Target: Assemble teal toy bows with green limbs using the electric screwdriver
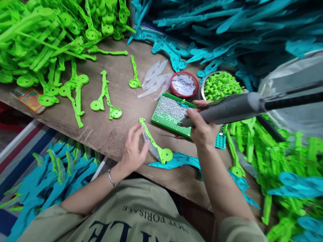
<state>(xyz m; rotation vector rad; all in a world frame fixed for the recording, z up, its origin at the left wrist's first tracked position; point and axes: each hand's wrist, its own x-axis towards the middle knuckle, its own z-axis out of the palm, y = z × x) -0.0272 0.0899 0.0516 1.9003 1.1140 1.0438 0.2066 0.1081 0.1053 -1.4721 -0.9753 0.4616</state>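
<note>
My right hand [202, 126] is wrapped around a grey electric screwdriver [227, 109], its tip over a green tray [164, 121] of small silver screws. My left hand [135, 146] is beside a light-green plastic arm with a round end [153, 143]. Its fingers are apart and loosely bent, the fingertips close to that arm; whether they touch it I cannot tell. A translucent blade-shaped piece [152, 148] lies along the green arm. Under the round end, a blue plastic part [179, 161] stretches across the table edge and passes behind my right forearm.
Green arms are heaped at the left [45, 37] and right; blue parts fill the back [214, 20]. A red basket [176, 93] of white pieces and a metal bowl [202, 89] of small green pieces stand behind the tray. Blue-and-green pieces [52, 174] lie at lower left.
</note>
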